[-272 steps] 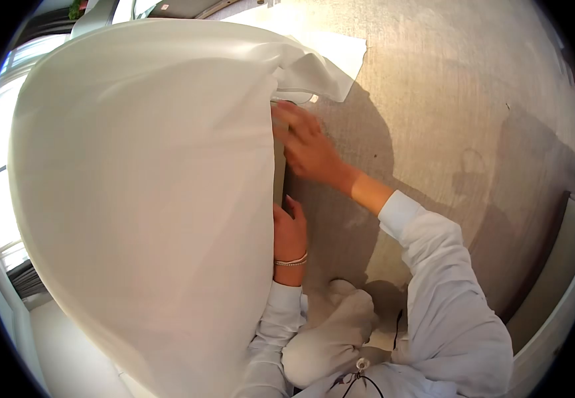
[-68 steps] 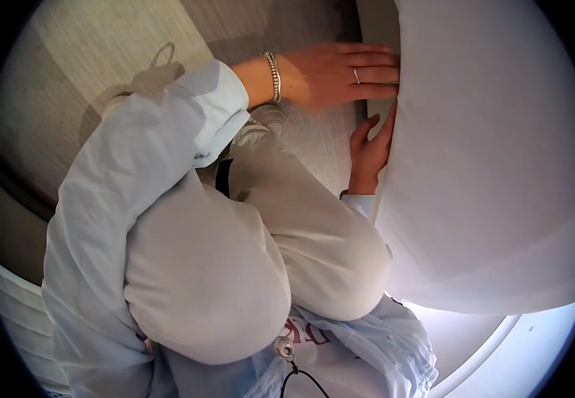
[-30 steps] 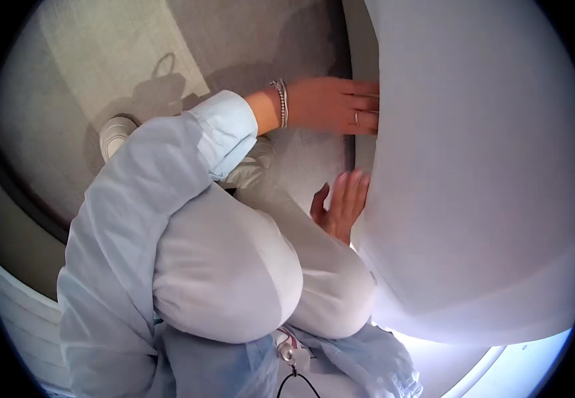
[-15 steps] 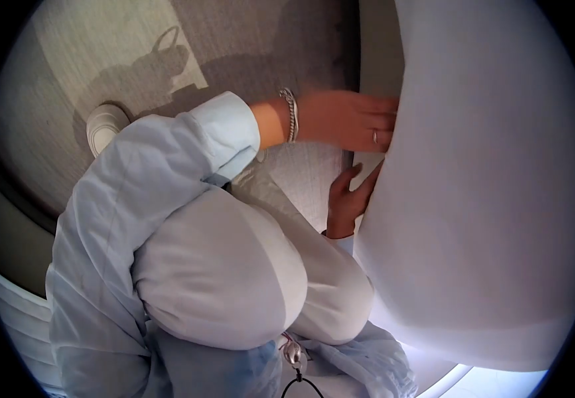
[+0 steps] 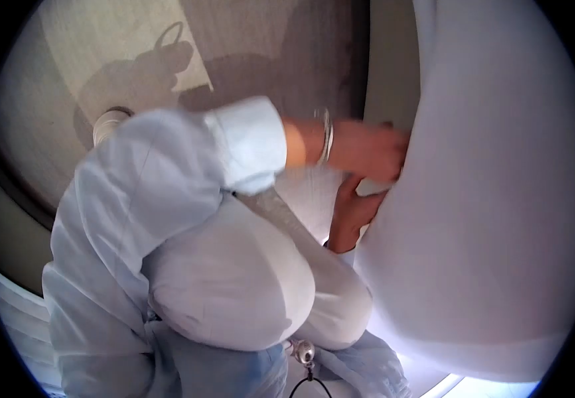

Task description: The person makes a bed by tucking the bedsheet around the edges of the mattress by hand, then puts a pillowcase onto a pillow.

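Clearly, the white sheet (image 5: 493, 219) fills our view from one o'clock round to five, its near edge running beside both hands. Our left hand (image 5: 370, 151), at two o'clock, meets that edge with its fingers bent; it is blurred, and we cannot tell whether they grip the cloth. Silvery bracelets (image 5: 328, 136) circle this wrist, beyond a pale blue sleeve (image 5: 251, 142). Just below, at three o'clock, our right hand (image 5: 350, 215) holds its thumb apart from the fingers, whose ends go out of sight at the sheet's edge, so we cannot tell what they grasp. A grey-beige side panel (image 5: 393, 60) shows at one o'clock, our pale-trousered knee (image 5: 241, 285) at seven, a shoe (image 5: 107, 126) at ten.
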Available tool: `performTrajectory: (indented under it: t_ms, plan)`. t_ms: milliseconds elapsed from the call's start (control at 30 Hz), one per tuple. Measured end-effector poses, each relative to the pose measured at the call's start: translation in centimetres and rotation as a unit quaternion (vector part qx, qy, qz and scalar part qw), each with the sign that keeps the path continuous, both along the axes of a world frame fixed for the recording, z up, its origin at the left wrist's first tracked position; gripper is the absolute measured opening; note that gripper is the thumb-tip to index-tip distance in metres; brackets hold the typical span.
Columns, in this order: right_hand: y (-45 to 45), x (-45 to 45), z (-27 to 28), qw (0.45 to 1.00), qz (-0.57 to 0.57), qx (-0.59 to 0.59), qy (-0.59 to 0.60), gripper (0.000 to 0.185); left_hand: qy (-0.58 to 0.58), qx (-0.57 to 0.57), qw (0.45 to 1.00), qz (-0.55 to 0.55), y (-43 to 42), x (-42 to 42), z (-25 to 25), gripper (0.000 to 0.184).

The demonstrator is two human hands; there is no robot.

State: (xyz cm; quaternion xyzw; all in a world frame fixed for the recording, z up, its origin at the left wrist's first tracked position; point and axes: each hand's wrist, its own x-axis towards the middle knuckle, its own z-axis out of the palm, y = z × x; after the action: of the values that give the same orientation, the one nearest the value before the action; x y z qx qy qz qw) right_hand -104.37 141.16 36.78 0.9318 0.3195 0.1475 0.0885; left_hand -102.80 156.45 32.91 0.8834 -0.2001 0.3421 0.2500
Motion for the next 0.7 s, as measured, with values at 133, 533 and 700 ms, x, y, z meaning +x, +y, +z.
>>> performTrajectory:
  t_ms: [133,533,700]
  plan:
    - [-1.7,0.6,0.3,0.997,-0.020,-0.075,0.002,0.050,0.001,0.060,0.998,-0.023,-0.1,1.2,-1.2,0.004]
    - [-2.3,-0.7,-0.3,0.999,-0.045,0.023,0.015,0.044,-0.026,-0.023,0.999,-0.006,0.2,-0.5,-0.8,0.017]
    - [1.5,1.3,0.4,0.999,-0.035,0.015,0.003,0.040,0.109,-0.024,0.990,-0.088,-2.1,1.0,-0.1,0.015]
